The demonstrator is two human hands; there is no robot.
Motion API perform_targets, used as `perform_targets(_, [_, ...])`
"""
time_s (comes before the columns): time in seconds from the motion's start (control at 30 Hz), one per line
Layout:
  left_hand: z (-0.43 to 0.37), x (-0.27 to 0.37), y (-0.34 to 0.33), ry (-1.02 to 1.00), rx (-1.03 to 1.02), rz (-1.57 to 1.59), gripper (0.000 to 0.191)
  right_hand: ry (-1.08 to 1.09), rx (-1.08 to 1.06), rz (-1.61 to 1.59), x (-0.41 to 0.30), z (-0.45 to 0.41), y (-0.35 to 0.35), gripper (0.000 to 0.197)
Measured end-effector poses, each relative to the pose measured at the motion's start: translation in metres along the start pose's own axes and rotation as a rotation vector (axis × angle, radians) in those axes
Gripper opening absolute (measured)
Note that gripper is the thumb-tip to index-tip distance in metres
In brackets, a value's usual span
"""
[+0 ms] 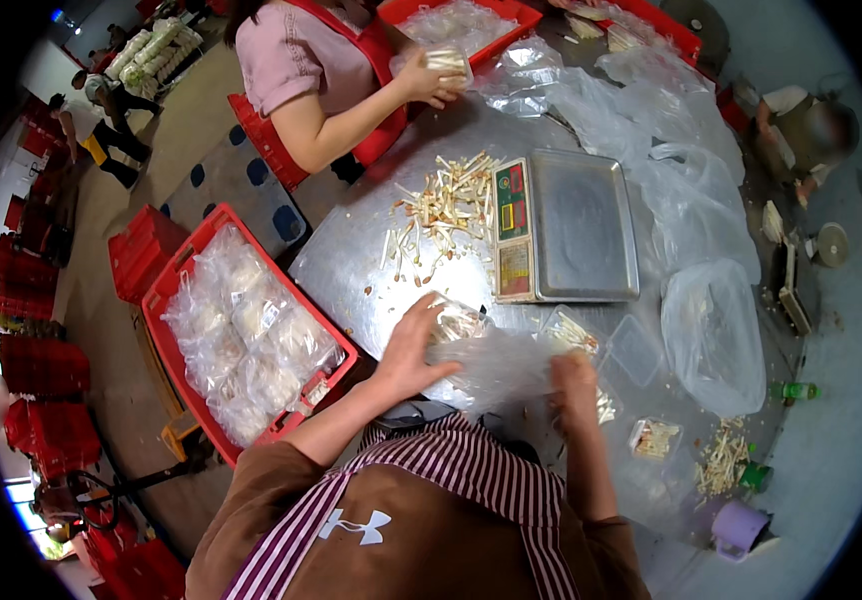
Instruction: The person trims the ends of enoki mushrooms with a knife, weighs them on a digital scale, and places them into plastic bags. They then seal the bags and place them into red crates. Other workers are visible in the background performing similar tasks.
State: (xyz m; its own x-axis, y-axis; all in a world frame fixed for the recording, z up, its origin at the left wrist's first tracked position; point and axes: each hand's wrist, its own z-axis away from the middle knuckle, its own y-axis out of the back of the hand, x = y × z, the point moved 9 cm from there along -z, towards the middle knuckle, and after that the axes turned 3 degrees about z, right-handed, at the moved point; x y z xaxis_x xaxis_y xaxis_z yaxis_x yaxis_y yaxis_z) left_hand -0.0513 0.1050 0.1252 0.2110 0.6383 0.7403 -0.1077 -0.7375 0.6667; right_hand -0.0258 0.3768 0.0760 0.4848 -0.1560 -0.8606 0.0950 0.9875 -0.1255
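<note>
My left hand (407, 351) grips the side of a clear plastic tray (461, 324) of slender, pale-stemmed mushrooms with brownish caps. A clear plastic bag (502, 366), partly blurred, stretches from that tray to my right hand (575, 388), whose fingers are closed on its edge. How far the bag covers the tray is hard to tell. Just beyond my right hand sits another clear tray of mushrooms (572, 330), with an empty clear tray (632, 349) beside it. Ahead of my hands stands a weighing scale (585, 225) with a bare metal pan, left of it loose mushrooms (446, 206).
At left, a red crate (251, 238) holds several bagged packs. A co-worker (326, 82) holds a filled tray across the metal table (356, 217). Plastic bags (712, 337) cover the right side, near a small filled tray (656, 438), a mushroom pile (723, 457) and a purple mug (738, 525).
</note>
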Motion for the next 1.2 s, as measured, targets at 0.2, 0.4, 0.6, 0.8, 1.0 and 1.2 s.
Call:
perform_targets(0.2, [0.021,0.034,-0.084,-0.189,-0.388,0.087,0.032,0.301,-0.251,0.818,-0.020,0.035,-0.067,0.018])
perform_targets(0.4, [0.062,0.045,-0.094,-0.133,-0.517,0.325,0.022,0.117,0.235,0.547,0.068,-0.003,0.083,0.016])
perform_targets(0.6, [0.054,-0.048,-0.051,0.035,-0.053,-0.011,0.028,-0.383,-0.105,-0.047,0.091,0.043,0.043,0.016])
perform_targets(0.8, [0.083,-0.123,-0.089,0.710,0.087,1.081,0.018,0.253,-0.214,1.171,0.084,0.040,0.057,0.027])
perform_targets(1.0, [0.081,-0.057,-0.130,0.475,-0.435,1.060,0.028,-0.406,0.367,-0.110,0.135,0.014,0.138,0.016])
perform_targets(1.2, [0.083,-0.118,-0.109,0.739,-0.287,0.790,0.041,-0.315,0.207,-0.073,0.090,0.010,0.089,0.017])
